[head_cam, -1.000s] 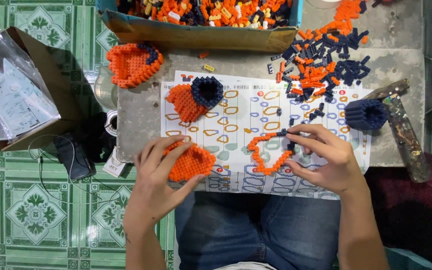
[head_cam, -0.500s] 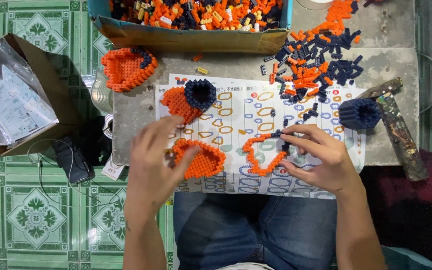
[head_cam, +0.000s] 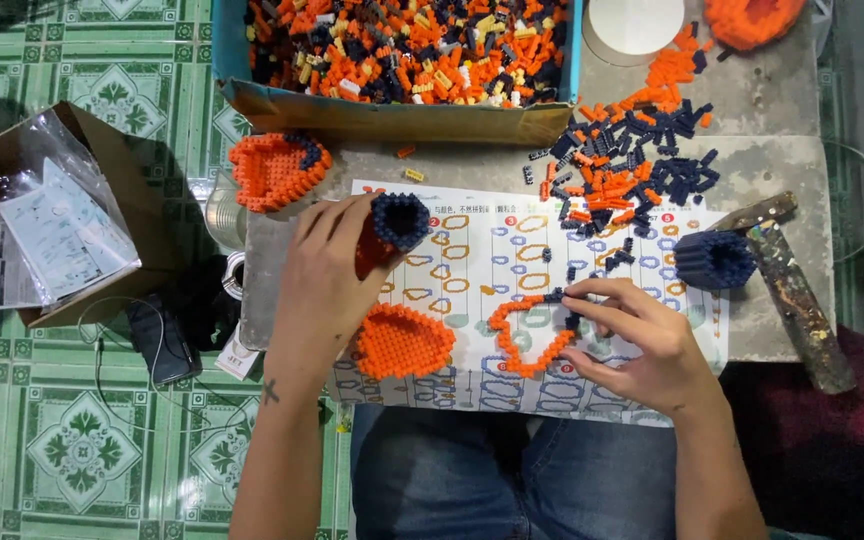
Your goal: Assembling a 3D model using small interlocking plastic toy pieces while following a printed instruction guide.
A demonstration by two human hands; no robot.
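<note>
**Inspector:** Counts, please.

**Assistant:** Two bare hands are working. The left hand (head_cam: 327,275) is lying with fingers curled over an orange-and-navy block cup (head_cam: 392,228); whether they are actually gripping it, I cannot tell. The right hand (head_cam: 642,340) is pinching the navy end of an open orange brick ring (head_cam: 522,338) between thumb and fingertips.

**Inspector:** Other assemblies?

**Assistant:** One filled orange heart-shaped plate (head_cam: 402,342) is lying just below the left fingers. A second orange heart piece (head_cam: 277,170) is sitting beyond them, near the table's corner. One navy brick cylinder (head_cam: 714,260) is standing beyond the right fingers, beside one rusty hammer (head_cam: 792,290). One loose pile of orange and navy bricks (head_cam: 632,165) is lying farther out.

**Inspector:** Surface and room?

**Assistant:** Everything is resting on one printed instruction sheet (head_cam: 602,250) spread over a grey concrete slab (head_cam: 782,170). One cardboard box of bricks (head_cam: 402,60) is occupying the far edge. Green patterned floor tiles (head_cam: 72,440) are showing on the left-hand side, bearing one open carton (head_cam: 12,160).
</note>
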